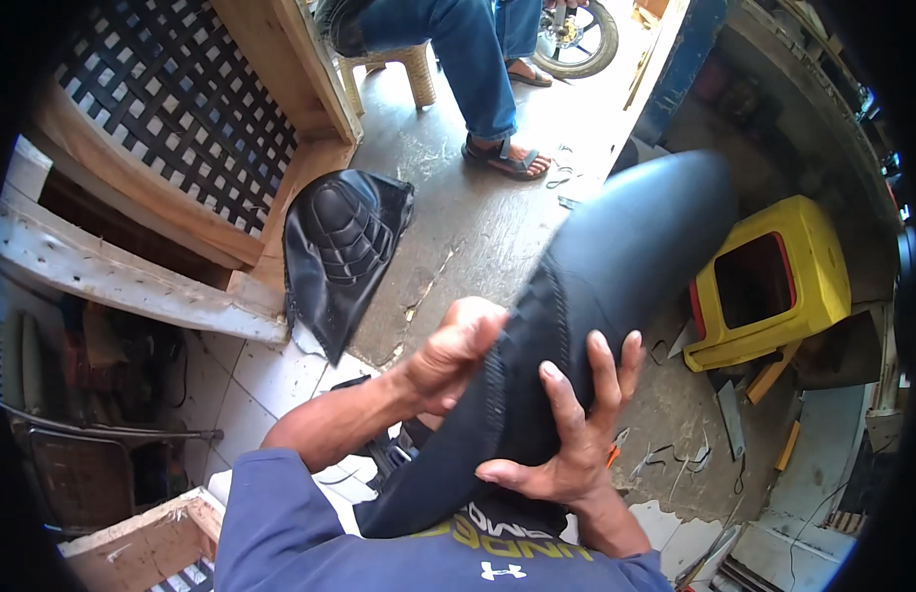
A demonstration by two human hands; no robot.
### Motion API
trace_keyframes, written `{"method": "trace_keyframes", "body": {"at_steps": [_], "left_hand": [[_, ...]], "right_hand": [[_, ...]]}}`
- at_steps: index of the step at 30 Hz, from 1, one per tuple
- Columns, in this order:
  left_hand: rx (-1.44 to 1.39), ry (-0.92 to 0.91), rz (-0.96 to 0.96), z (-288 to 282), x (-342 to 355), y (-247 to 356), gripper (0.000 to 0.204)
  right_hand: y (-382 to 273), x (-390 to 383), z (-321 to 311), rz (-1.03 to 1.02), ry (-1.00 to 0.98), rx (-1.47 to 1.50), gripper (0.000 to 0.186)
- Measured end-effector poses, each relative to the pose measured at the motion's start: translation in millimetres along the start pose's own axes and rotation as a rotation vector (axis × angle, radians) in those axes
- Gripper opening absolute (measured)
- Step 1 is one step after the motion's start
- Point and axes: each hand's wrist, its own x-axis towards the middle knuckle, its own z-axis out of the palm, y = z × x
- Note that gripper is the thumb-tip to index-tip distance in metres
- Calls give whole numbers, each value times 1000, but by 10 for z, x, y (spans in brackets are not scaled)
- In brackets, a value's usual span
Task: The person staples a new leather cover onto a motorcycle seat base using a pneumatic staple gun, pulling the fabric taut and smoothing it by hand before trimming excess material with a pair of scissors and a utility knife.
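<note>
A long black motorcycle seat (640,222) lies slantwise across my lap, its broad rounded end pointing far right. Stitched seams run across the smooth and the textured panels of its cover. Along the seat's left edge, my left hand (453,355) is closed, with the fingertips partly hidden beneath the rim. My right hand (576,429) rests against the textured middle panel, fingers spread and holding nothing. Beyond my left hand, a loose black padded seat cover (344,232) with quilted ridges lies on the floor.
Wooden frames with woven black straps (182,109) stand at left. A yellow plastic box-like part (808,266) with a red-edged opening is at right, near scattered tools and scraps. Ahead, a person in jeans (468,59) sits on a stool, with a motorcycle wheel (581,44) behind.
</note>
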Motion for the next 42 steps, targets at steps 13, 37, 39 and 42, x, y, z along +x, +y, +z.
{"method": "trace_keyframes", "body": {"at_steps": [13, 37, 39, 42], "left_hand": [[-97, -15, -85, 133, 232, -287, 49], [411, 98, -70, 266, 232, -334, 35], [519, -8, 70, 287, 194, -340, 36], [410, 63, -32, 343, 122, -353, 39]], "right_hand": [[443, 779, -408, -250, -476, -231, 108], [420, 951, -496, -416, -177, -122, 27], [343, 814, -537, -509, -172, -20, 29], [344, 687, -560, -577, -189, -16, 42]]}}
